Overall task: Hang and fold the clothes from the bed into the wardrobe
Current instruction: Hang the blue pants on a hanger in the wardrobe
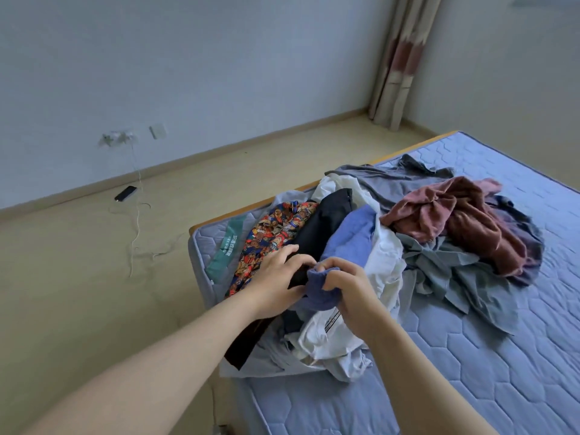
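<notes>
Right hand (pixel 348 285) is gripping the blue garment (pixel 345 243), fingers curled round its edge; left hand (pixel 279 274) is pinching it alongside, over the clothes pile (pixel 439 246) on the mattress (pixel 502 356).

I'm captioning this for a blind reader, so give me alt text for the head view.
Two hands, the left hand and right hand, grip a blue garment on a pile of clothes at the corner of a bare blue mattress. A phone on a white cable lies on the floor near the wall.
</notes>
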Demonstrator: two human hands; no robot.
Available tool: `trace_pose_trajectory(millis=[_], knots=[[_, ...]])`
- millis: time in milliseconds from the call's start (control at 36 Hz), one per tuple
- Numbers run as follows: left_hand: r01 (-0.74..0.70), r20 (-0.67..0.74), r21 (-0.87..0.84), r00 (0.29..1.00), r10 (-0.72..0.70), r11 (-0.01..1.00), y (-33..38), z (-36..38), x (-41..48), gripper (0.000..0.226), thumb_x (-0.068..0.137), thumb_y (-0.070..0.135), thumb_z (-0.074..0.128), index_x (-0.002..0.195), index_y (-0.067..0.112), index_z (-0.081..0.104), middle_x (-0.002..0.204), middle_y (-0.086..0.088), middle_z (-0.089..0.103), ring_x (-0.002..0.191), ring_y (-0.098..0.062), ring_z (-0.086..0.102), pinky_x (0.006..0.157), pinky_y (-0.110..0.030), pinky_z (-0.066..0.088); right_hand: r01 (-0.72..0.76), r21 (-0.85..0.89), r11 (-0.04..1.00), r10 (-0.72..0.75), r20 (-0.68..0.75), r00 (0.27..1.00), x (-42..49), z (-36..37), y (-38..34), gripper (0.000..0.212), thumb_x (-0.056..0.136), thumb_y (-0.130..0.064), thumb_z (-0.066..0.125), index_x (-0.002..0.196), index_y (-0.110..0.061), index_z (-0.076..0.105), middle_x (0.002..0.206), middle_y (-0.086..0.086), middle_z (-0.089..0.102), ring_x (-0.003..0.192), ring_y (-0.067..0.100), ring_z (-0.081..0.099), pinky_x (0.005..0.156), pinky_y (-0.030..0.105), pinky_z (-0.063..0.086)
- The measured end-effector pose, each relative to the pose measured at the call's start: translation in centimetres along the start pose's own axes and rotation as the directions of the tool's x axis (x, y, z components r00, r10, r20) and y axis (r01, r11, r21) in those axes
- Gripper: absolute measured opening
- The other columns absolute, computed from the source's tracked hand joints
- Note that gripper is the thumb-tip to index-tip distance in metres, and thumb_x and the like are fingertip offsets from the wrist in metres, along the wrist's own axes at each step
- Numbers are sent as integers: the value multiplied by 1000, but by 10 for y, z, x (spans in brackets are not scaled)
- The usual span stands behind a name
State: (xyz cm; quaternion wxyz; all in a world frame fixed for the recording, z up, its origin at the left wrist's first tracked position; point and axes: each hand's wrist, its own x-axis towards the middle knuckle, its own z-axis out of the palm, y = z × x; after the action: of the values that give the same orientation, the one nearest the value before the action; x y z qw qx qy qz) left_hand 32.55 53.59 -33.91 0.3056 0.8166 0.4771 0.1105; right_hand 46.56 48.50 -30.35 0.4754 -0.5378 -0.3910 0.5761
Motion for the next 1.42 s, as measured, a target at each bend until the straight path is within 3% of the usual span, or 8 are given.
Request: trace_pose_trajectory(millis=[222, 333, 639, 778, 861, 1111, 1278, 1417], knots=[[-67, -109, -142, 993, 51, 988, 39, -19, 3, 16, 91, 3, 52, 99, 15, 60, 96, 7, 50, 88, -9, 45, 72, -9, 28, 200, 3, 980, -198, 127, 972, -23, 0, -59, 9, 54, -5, 44, 56, -5, 53, 55, 9, 48, 59, 26, 50, 61, 31, 38], [10, -246, -625, 946, -209, 781, 44, -28, 5, 30, 93, -8, 38, 73, 13, 43, 70, -4, 46, 65, -14, 42, 63, -25, 37, 261, 95, 961, -268, 69, 961, -27, -5, -77, 15, 53, -5, 46, 47, -16, 54, 49, 0, 48, 50, 16, 45, 49, 21, 38], [-363, -623, -382, 780, 53, 850, 118, -129, -34, 26, 93, 3, 45, 81, 26, 45, 74, 6, 53, 60, 5, 49, 57, -14, 41, 579, -495, 648, -560, 205, 803, -37, 9, -115, 59, 71, -12, 74, 105, -46, 39, 97, -13, 47, 67, -5, 51, 56, 4, 39], [-445, -757, -222, 640, 134, 868, 143, -168, -61, 29, 89, 2, 48, 79, 28, 47, 76, 10, 54, 65, 5, 49, 63, -11, 40, 510, -564, 649, -571, 82, 817, -36, 26, -134, 11, 84, -17, 66, 83, -20, 57, 77, -4, 61, 74, 14, 55, 60, 18, 41], [-442, -802, -195, 586, 117, 875, 148, -194, -80, 24, 86, 10, 58, 76, 30, 53, 75, 12, 60, 69, -1, 55, 66, -16, 46, 587, -375, 717, -652, -62, 756, -39, 33, -153, 26, 86, -13, 63, 65, -26, 54, 56, -18, 60, 59, 0, 52, 60, 26, 43], [-1, -375, -414, 912, -169, 910, 114, -193, -99, 13, 85, 13, 65, 94, 5, 65, 94, -11, 67, 83, -20, 60, 74, -30, 48, 626, 92, 774, -619, -101, 779, -46, 46, -169, 17, 84, -1, 61, 79, -15, 66, 77, -2, 71, 77, 11, 67, 63, 22, 53], [83, -355, -701, 821, -448, 709, 80, -173, -101, 25, 94, 11, 45, 81, 21, 63, 78, 2, 68, 76, -16, 62, 65, -26, 50, 487, -167, 857, -463, 164, 871, -43, 50, -139, 30, 87, -11, 62, 62, -27, 69, 57, -15, 67, 64, -3, 63, 51, 7, 46], [50, -446, -730, 720, -532, 681, 82, -178, -114, 13, 92, 7, 46, 85, 11, 57, 83, -12, 62, 73, -23, 56, 67, -30, 46, 384, -166, 908, -380, 60, 923, -40, 62, -121, 14, 89, -19, 58, 85, -27, 68, 65, -7, 69, 76, 14, 68, 58, 22, 53]])
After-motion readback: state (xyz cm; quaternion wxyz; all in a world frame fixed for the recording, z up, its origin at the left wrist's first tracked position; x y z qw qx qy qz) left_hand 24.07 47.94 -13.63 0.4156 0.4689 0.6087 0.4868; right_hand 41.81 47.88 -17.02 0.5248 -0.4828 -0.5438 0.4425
